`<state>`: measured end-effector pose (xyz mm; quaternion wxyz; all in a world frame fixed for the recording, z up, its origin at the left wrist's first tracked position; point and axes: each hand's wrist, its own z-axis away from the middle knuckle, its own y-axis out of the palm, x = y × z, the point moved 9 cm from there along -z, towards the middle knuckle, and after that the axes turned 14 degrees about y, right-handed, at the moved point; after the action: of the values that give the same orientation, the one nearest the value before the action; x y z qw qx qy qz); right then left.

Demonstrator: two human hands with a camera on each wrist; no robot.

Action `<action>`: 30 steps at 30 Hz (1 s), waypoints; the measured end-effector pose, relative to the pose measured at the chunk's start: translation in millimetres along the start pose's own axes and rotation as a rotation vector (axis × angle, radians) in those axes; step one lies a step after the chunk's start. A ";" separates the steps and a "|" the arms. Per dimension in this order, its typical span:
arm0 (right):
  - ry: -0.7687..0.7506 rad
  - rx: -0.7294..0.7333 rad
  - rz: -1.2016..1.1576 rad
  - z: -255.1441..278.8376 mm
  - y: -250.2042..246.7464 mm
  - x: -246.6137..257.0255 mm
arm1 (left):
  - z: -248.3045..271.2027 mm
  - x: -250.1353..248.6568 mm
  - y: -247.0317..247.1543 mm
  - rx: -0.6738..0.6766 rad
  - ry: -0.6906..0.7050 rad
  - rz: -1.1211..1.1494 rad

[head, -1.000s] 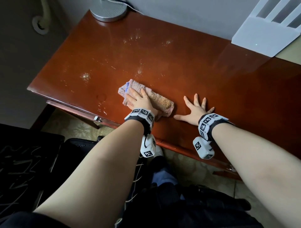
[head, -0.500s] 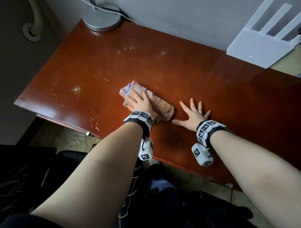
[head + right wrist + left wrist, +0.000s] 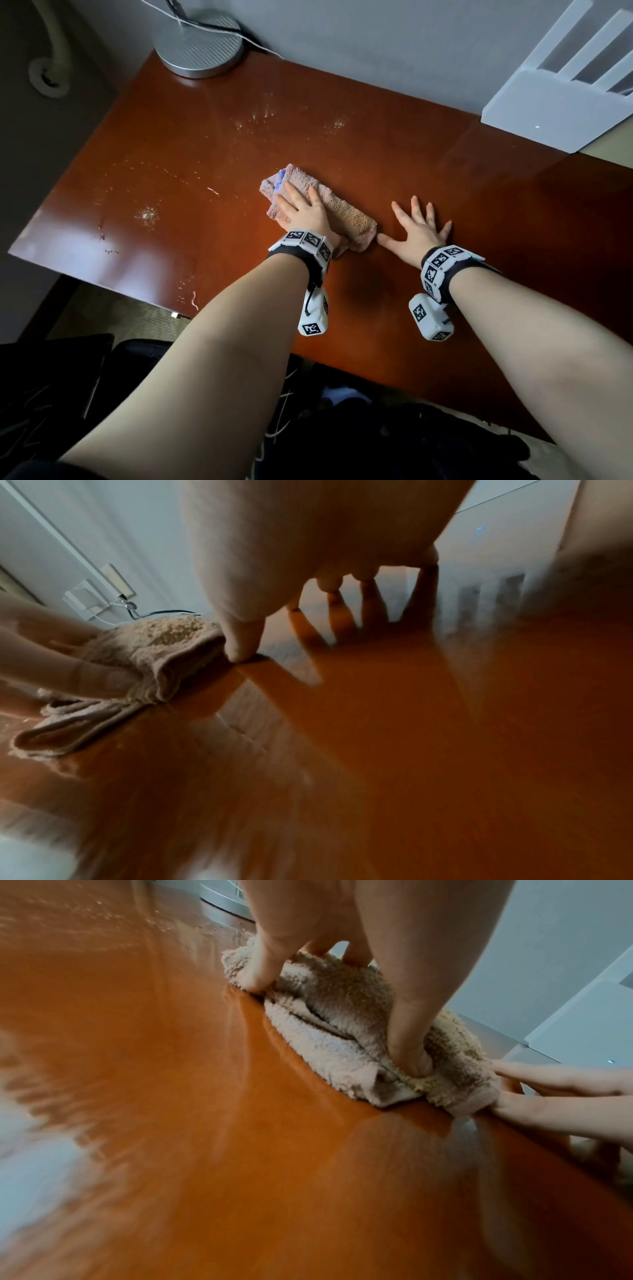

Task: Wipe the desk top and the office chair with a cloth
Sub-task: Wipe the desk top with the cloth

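The red-brown desk top (image 3: 445,192) filled the head view, with a white router (image 3: 548,113) at two o'clock and a round silver lamp base (image 3: 198,44) at eleven. At centre the folded cloth (image 3: 346,212) lay flat under the left hand (image 3: 301,212), whose fingers pressed down into it, thumb dug in. Just beside, at three o'clock, the right hand (image 3: 418,229) rested splayed flat on the wood, holding nothing, its thumb tip touching the cloth's end

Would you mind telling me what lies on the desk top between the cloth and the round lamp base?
Only bare desk top with pale dusty smudges lies between the cloth and lamp base, in the head view.
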<state>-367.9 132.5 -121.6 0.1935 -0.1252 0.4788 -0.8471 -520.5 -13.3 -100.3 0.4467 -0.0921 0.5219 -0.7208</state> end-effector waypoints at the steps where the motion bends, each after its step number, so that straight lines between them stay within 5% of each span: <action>1: 0.001 0.000 0.000 -4.0 -2.8 0.4 | -4.3 -2.0 -1.3 0.003 0.002 -0.002; 30: 0.053 -0.032 -0.042 -119.1 -73.9 -2.3 | -129.5 -65.9 -45.9 0.058 0.039 0.001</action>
<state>-428.6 258.8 -118.9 0.1610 -0.1156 0.4944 -0.8463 -584.8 124.8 -96.8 0.4393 -0.0649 0.5092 -0.7372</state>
